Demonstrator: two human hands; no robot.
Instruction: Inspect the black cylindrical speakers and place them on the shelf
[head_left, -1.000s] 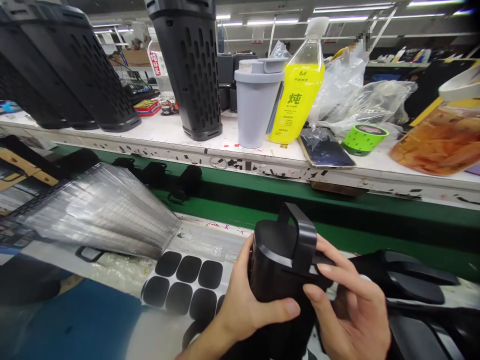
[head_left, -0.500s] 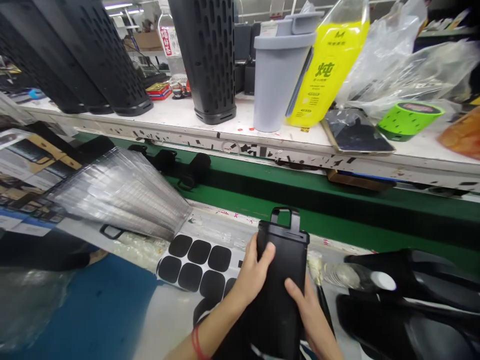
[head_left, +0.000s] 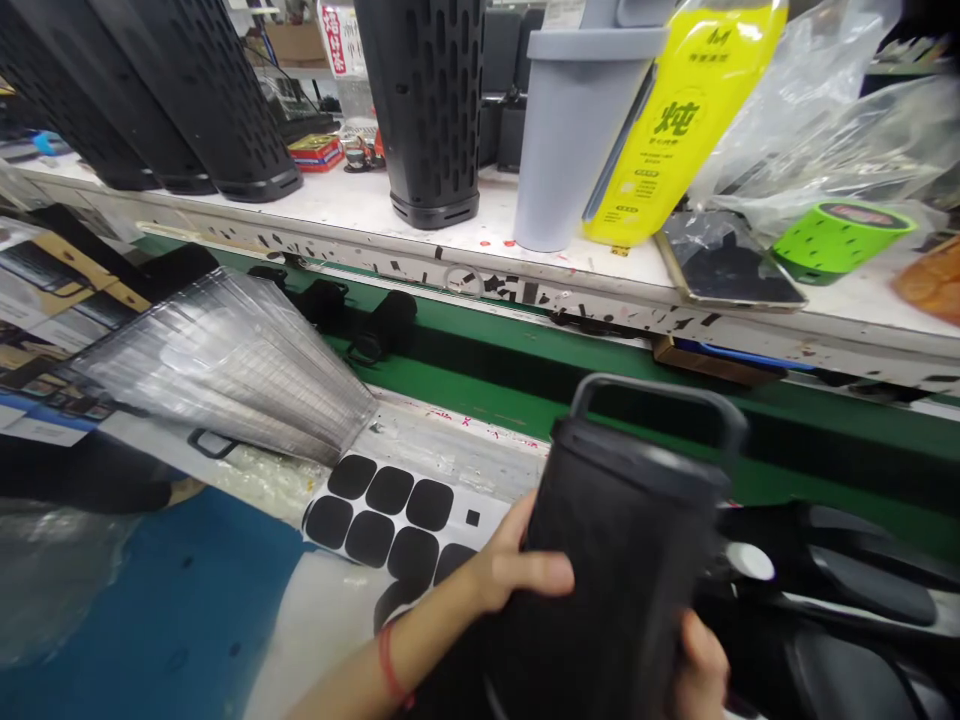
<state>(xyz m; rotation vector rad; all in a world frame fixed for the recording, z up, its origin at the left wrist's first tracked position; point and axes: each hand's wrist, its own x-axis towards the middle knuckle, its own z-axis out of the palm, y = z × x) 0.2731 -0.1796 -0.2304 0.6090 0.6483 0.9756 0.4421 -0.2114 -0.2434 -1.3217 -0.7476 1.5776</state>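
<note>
Workshop bench, green belt (head_left: 525, 385) running across under a white shelf (head_left: 420, 235). Black speaker (head_left: 611, 580) upright over the near edge of the bench, handle on top, gripped from both sides. Left hand (head_left: 517, 570) clasped on its left flank, thumb laid across the front, red band at the wrist. Right hand (head_left: 701, 665) wrapped round the lower right side, mostly hidden behind the body. Just left of the speaker, white sheet of black pads (head_left: 397, 515) flat on the bench. Further left, fanned stack of clear plastic trays (head_left: 225, 370). To the right, black curved parts (head_left: 847, 580). Up on the shelf: black perforated housings (head_left: 427, 100), grey cup (head_left: 574, 130), yellow bottle (head_left: 682, 120), green tape roll (head_left: 840, 235), phone (head_left: 727, 265) at the shelf's front edge.
</note>
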